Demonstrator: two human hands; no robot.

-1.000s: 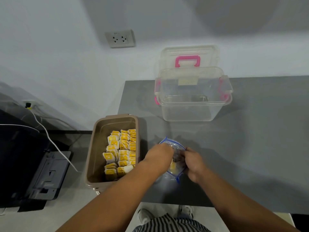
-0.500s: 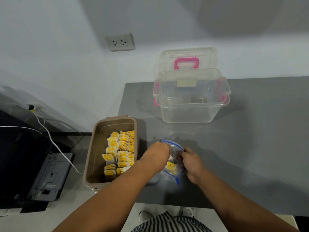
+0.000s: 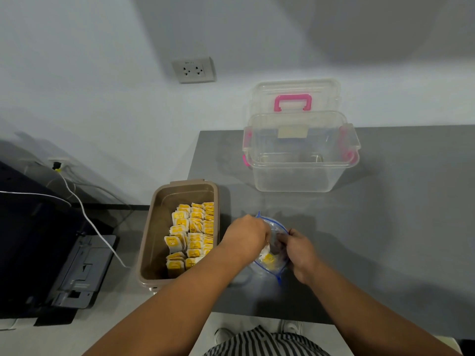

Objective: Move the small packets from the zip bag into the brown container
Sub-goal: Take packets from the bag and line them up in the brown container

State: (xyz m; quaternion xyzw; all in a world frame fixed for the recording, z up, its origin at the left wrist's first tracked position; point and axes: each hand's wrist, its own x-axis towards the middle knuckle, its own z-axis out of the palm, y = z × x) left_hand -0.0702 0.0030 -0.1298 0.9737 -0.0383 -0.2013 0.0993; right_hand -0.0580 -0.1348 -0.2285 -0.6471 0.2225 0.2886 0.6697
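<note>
**Last Packets Fished From Zip Bag at Tabletop's Left Edge**

A person's left hand reached into the mouth of a clear zip bag with a blue seal, while the right hand pinched the bag's rim to hold it open. The bag lay on the grey tabletop near its front-left corner. The left hand's grip was curled inside the bag, but its fingers were hidden by the knuckles, so whether it had closed on anything could not be told. The right grip was clenched on the plastic rim. One yellow packet showed through the plastic low in the bag, just below the left hand.

The brown container stood just beside the bag at the tabletop's left edge, its right half already packed with neat rows of yellow packets; its left half was bare. A clear box with pink latches sat open toward the tabletop's rear edge, well apart from the work.

The job looked close to finished. Done well, the step would call for keeping the bag's mouth wide and steady with the right hand, gathering the remaining packets flat between fingers and thumb, and lifting them clear without dragging the bag along.
</note>
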